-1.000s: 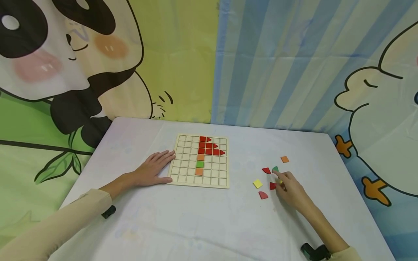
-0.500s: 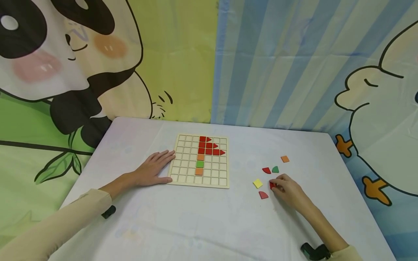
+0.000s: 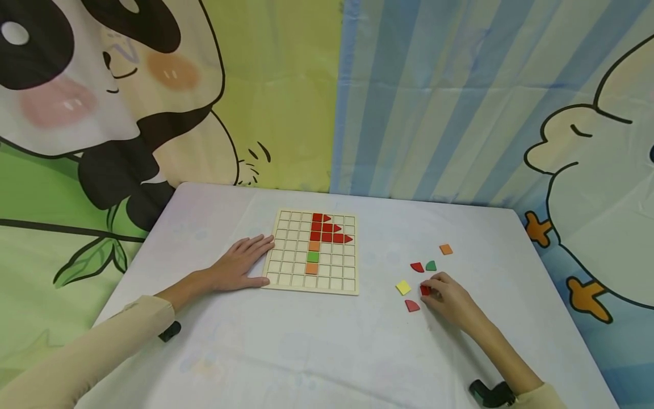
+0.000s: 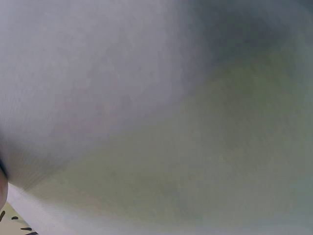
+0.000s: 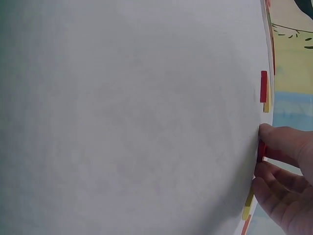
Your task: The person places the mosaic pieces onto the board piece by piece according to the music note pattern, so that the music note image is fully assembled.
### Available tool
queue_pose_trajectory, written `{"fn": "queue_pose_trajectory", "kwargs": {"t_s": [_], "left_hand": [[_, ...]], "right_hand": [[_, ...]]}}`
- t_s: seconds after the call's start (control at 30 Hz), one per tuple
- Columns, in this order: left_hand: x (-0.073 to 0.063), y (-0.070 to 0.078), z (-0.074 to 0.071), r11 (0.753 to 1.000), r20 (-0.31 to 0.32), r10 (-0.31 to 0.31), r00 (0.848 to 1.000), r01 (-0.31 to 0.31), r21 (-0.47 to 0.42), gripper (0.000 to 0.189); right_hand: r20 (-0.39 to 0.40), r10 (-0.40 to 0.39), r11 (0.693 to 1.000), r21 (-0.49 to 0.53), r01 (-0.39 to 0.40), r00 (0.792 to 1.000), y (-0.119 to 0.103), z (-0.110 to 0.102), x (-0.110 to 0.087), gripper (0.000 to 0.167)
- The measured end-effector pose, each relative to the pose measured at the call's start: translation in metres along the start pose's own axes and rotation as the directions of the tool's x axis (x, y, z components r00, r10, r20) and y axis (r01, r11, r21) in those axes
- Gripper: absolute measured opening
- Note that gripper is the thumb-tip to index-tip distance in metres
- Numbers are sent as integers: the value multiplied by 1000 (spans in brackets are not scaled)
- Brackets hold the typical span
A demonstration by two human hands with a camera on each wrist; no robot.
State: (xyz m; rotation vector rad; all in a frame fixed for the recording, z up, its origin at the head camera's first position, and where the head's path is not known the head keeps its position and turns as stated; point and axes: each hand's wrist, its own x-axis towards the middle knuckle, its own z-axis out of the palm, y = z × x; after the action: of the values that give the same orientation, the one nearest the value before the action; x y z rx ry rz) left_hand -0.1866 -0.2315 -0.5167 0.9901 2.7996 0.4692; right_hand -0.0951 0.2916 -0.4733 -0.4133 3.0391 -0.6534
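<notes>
Between pinching right fingers (image 5: 284, 139), a thin, flat red piece (image 5: 261, 151), left fingers (image 3: 259, 251) straight against the gridded board (image 3: 287, 256)

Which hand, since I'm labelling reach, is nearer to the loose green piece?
The right hand: it is just on the near side of the green piece, pinching a red piece. The left hand is far to its left, at the grid board's left edge.

The left hand (image 3: 237, 268) touches a grid board (image 3: 335, 274) and the right hand (image 3: 453, 300) pinches a red piece (image 3: 424, 290).
</notes>
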Motion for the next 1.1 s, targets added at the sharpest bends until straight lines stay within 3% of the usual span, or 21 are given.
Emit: {"fn": "queue_pose_trajectory", "kwargs": {"t_s": [0.23, 0.5, 0.77, 0.97, 1.1], "left_hand": [[0, 0, -1, 1000, -7, 6, 1000, -6, 15, 92], [0, -1, 0, 1000, -22, 17, 1000, -16, 16, 92], [-1, 0, -1, 999, -33, 30, 999, -29, 34, 93], [0, 0, -3, 999, -22, 21, 1000, -20, 32, 92], [1, 0, -1, 999, -26, 28, 999, -27, 31, 92]], "right_hand": [[-34, 1, 1000, 23, 0, 999, -3, -4, 9, 30], [-121, -166, 975, 127, 181, 979, -36, -1, 30, 31], [-63, -277, 937, 203, 284, 959, -106, 17, 61, 29], [23, -422, 894, 174, 412, 906, -153, 38, 82, 24], [92, -448, 889, 152, 432, 889, -171, 55, 93, 22]]}}
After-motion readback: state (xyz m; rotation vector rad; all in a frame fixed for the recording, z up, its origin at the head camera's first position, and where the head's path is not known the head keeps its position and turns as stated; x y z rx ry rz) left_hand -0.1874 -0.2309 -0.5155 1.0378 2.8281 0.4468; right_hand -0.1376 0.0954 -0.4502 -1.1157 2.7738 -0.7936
